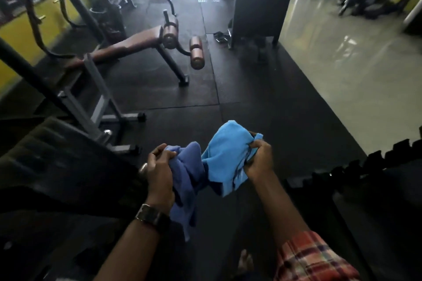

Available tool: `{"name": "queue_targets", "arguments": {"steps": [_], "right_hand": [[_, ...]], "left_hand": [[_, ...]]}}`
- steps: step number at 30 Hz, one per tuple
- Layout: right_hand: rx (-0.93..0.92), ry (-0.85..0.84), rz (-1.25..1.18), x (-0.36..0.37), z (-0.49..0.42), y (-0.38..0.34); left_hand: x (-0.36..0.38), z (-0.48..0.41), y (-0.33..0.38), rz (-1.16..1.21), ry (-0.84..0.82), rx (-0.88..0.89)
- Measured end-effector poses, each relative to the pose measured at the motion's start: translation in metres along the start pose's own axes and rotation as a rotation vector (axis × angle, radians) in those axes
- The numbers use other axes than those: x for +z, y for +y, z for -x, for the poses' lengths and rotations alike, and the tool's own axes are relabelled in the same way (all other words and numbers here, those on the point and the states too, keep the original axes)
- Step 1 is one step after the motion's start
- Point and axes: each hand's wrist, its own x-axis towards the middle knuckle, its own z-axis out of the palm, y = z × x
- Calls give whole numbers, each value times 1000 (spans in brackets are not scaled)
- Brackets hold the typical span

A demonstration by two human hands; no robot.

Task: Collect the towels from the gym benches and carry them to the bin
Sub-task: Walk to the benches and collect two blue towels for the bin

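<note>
My left hand [158,170] grips a darker blue towel [189,175] that hangs down in folds below the wrist. My right hand [259,158] grips a bunched light blue towel [225,155] held just beside the other one. Both towels are in the air in front of me, above the black rubber floor. A brown padded bench [134,44] with roller pads stands ahead at centre left, with no towel on it. No bin is in view.
A grey metal rack frame [96,102] and a dark bench edge [57,155] stand close on my left. A black machine column [262,0] rises ahead. Black mats [251,102] run forward; glossy pale floor [356,57] lies to the right. My foot [245,262] shows below.
</note>
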Motion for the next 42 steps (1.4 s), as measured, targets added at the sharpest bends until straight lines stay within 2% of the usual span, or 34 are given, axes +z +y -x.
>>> {"name": "queue_targets", "arguments": {"steps": [7, 10, 14, 18, 21, 26, 32, 38, 42], "right_hand": [[29, 4, 62, 15, -141, -61], [46, -44, 77, 27, -205, -96], [6, -66, 177, 48, -292, -130], [-93, -92, 200, 78, -384, -141], [-178, -90, 266, 101, -450, -142], [-324, -123, 540, 146, -563, -142], [-438, 29, 656, 219, -680, -155], [-418, 304, 519, 279, -806, -165], [-230, 237, 295, 300, -889, -177]], "left_hand": [[112, -112, 4, -34, -17, 40], [161, -154, 13, -49, 46, -10], [218, -210, 28, 49, 76, -122], [252, -286, 39, 122, 111, -255], [268, -353, 45, 105, 131, -246], [306, -483, 66, 58, 158, -212], [366, -604, 107, 30, 78, -192], [442, -742, 144, 77, -40, -163], [490, -831, 156, 80, -131, -246]]}}
